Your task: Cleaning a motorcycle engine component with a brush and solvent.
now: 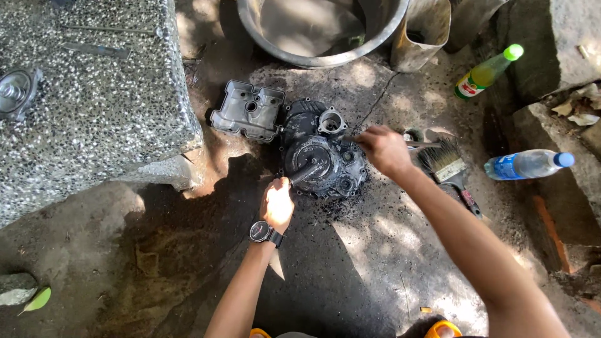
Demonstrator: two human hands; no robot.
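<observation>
Both hands are closed on something. My left hand [277,203] has its grip wrapped round a short dark handle [305,171] that runs up onto the round face of the engine cover [322,156]; whether it is a brush or a scraper I cannot tell. My right hand [385,149] pinches a thin metal tool [421,144] that lies across the cover's right edge, its far end pointing toward the paintbrush [443,159].

That cover lies flat on the ground [350,263], black with oily grime, in a ring of dark sludge. I judge it cast metal: heavy, stiff, not fragile, but slick all over. The round face would give poor purchase; the bolt lugs round the rim and the raised neck at the top look the safer places to take hold, with fingers hooked under an edge.

Touching it on the left is a cleaner grey valve cover [248,110]. Beyond both stands a big metal basin [316,31], with a tin [418,34] just beside it. Right of the paintbrush are a blue-capped bottle [529,164] on its side and a green-capped bottle [488,71] leaning. A speckled stone desk [94,106] sits at left, with a round metal part [15,91] on it.
</observation>
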